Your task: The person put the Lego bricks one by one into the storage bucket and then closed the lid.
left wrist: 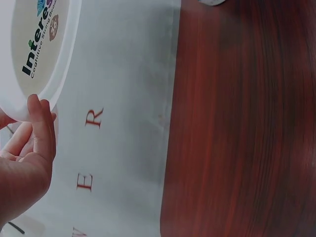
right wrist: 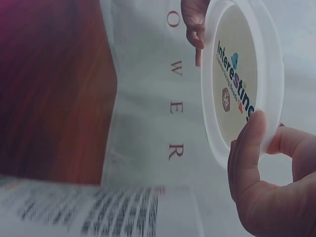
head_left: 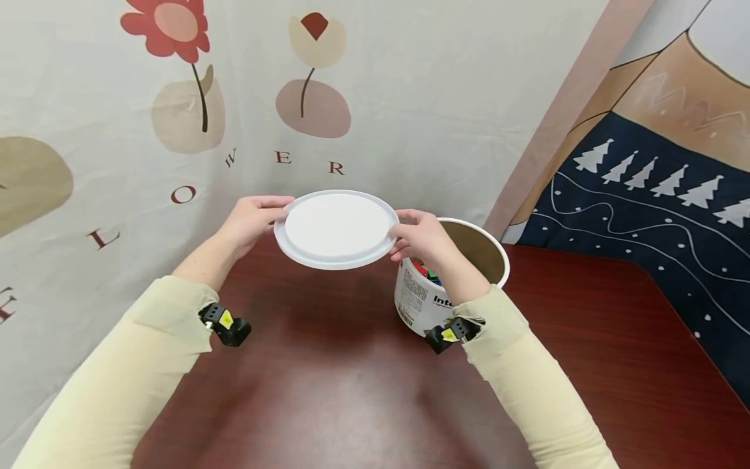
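Observation:
A round white plastic lid (head_left: 336, 225) is held up above the table, its plain side facing the head camera. My left hand (head_left: 249, 221) pinches its left edge, thumb and fingers on either side of the rim. At the right edge my right hand (head_left: 428, 238) grips the rim the same way. Printed lettering, "Interesting", shows on the lid's other face (right wrist: 234, 74) in the right wrist view. Right behind and below my right hand stands a white bucket (head_left: 413, 299) without a cover; red, green and blue pieces (head_left: 428, 272) show inside, partly hidden by the hand.
A dark red wooden table (head_left: 328, 391) lies beneath. Behind it hangs a pale cloth (head_left: 410, 98) with flowers and letters. On the right hangs a dark blue cloth (head_left: 644, 221) with white trees. Both wrists carry small black cameras (head_left: 225, 324).

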Motion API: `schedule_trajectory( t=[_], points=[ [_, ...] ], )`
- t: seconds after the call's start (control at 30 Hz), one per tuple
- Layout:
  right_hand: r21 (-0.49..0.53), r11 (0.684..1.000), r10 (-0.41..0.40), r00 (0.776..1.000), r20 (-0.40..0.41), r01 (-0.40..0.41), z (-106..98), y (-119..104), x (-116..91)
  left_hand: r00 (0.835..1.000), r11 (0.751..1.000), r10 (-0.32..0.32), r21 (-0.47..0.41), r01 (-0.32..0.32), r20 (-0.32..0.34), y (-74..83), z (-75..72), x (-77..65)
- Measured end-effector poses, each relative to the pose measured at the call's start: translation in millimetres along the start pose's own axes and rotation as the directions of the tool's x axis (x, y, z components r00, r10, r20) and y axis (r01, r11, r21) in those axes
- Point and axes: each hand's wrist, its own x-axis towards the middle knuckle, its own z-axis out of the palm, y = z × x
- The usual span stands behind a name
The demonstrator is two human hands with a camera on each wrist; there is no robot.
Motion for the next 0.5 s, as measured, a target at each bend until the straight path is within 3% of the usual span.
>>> schedule_trajectory(
  t=[0.5],
  points=[
    [-0.056,0.998,0.005,1.000,-0.006,-0.005,-40.3,8.8,-12.8,0.994,0.993,0.068,-0.102,-0.059,0.087,9.3,36.1,12.4]
  ],
)
